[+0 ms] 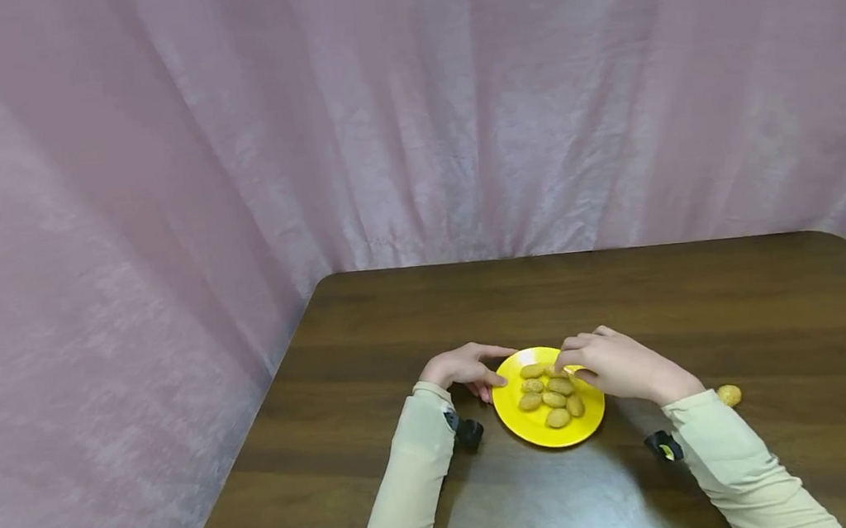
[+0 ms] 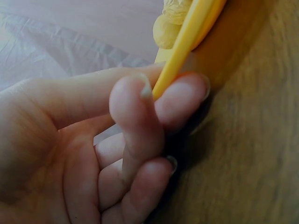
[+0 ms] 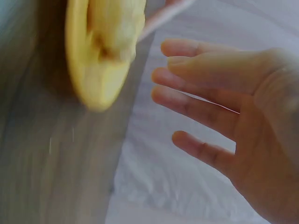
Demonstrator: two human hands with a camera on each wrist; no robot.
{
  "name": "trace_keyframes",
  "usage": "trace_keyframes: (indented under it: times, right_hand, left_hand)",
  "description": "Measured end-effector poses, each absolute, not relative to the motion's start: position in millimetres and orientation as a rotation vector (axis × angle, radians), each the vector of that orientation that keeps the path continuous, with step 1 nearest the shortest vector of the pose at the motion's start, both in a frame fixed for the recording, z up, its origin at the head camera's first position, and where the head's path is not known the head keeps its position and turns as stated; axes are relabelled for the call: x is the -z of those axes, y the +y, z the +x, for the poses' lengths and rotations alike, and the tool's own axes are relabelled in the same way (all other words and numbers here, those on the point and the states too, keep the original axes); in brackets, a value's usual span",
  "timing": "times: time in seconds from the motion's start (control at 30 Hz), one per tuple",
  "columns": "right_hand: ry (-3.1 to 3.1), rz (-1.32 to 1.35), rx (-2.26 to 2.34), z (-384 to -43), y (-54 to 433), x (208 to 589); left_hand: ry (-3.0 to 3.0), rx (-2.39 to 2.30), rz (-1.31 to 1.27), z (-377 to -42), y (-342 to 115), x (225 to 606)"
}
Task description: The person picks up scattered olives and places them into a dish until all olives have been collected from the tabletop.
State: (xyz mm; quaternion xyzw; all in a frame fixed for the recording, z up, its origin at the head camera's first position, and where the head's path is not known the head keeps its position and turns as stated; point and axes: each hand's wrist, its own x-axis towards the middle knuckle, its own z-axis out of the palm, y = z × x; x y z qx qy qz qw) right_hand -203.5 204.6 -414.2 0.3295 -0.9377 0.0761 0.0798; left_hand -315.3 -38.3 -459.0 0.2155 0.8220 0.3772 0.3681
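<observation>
A round yellow plate [image 1: 537, 435] lies on the table with several small yellow potatoes [image 1: 558, 417] grouped on it. My left hand [image 1: 461, 367] pinches the plate's left rim; in the left wrist view the plate's edge [image 2: 180, 51] runs between thumb and fingers. Over the plate's upper right side is my right hand [image 1: 619, 366], hiding part of the rim. Its fingers [image 3: 196, 109] are stretched out and spread in the right wrist view, with nothing held. The plate and potatoes are blurred in that view.
One more potato [image 1: 729, 395] sits on the wooden table [image 1: 397, 316] beside the right sleeve [image 1: 728, 447], which partly covers it. A pink curtain [image 1: 411, 116] hangs behind the table's far edge and along the left side.
</observation>
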Motion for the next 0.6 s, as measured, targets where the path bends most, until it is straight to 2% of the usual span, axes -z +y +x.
trace_keyframes:
  times: [0.2,0.6]
  right_hand:
    - [-2.788,0.908,-0.157,-184,238,408]
    - [-2.977,0.73,-0.281,-165,285,411]
  left_hand:
    - [2.116,-0.965,0.551,-319,-43,459]
    - [2.119,-0.979,0.545,-321,-56,455]
